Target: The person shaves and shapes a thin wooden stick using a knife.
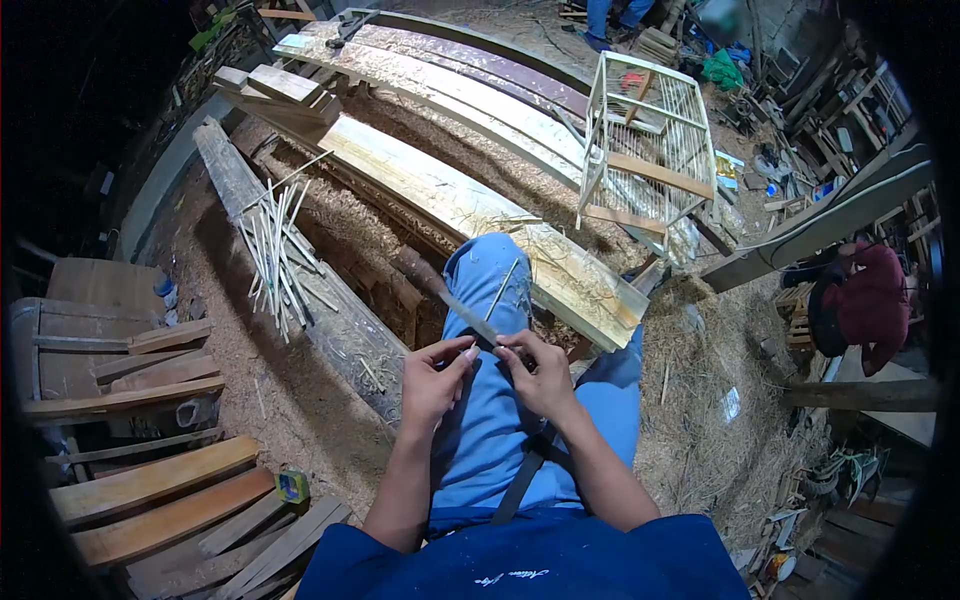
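Note:
Both hands meet above my raised knee. My left hand (435,378) is closed in a pinch, thumb against the fingers. Close beside it, my right hand (538,372) also pinches with its fingertips. Whatever small thing is between them is too fine to make out. A knife (465,312) with a brown handle and grey blade lies across my knee, handle pointing away to the left. Its blade end reaches the fingertips, but I cannot tell whether they grip it. A thin stick (502,290) rests on the blue trousers just beyond the blade.
A bundle of thin sticks (280,255) lies on a weathered plank (330,310) at left. A thick pale board (480,215) runs ahead of me. A slatted wooden frame (650,150) stands at back right. Another person (870,300) is at far right. Wood shavings cover the ground.

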